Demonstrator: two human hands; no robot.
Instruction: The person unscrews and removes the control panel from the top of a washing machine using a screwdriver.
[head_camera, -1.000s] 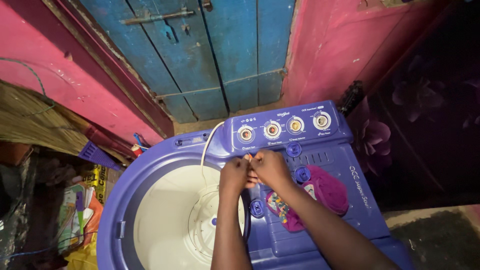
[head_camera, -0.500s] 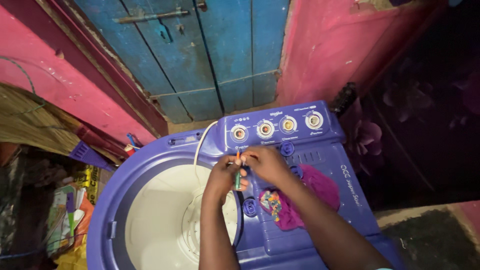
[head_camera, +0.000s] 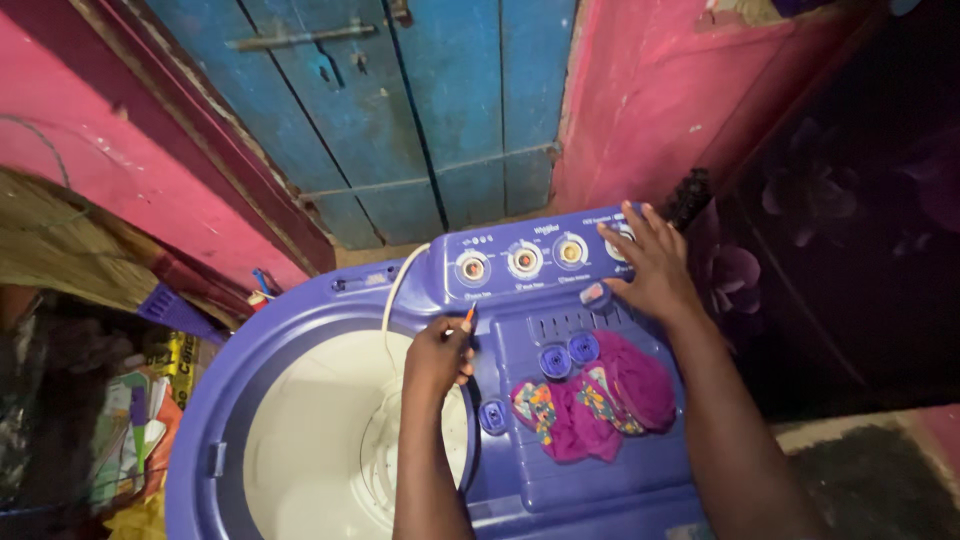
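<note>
The left hand (head_camera: 437, 357) fingers pinch a small orange-handled screwdriver (head_camera: 467, 317) at the purple washing machine (head_camera: 560, 470) panel edge; the right hand (head_camera: 648, 265) lies open on the knobs (gripping nothing). A slip could drop the tool into the tub (head_camera: 310, 440)

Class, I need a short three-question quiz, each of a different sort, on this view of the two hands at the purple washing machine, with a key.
1. True or false: the right hand rests on the control panel.
2. What does the left hand hold?
A. a small orange-tipped tool
B. a sponge
C. a cup
3. Fill in: the pink cloth lies on the machine's ____ lid.

Key:
1. True
2. A: the tool sticks up from its fingers
3. purple
</note>
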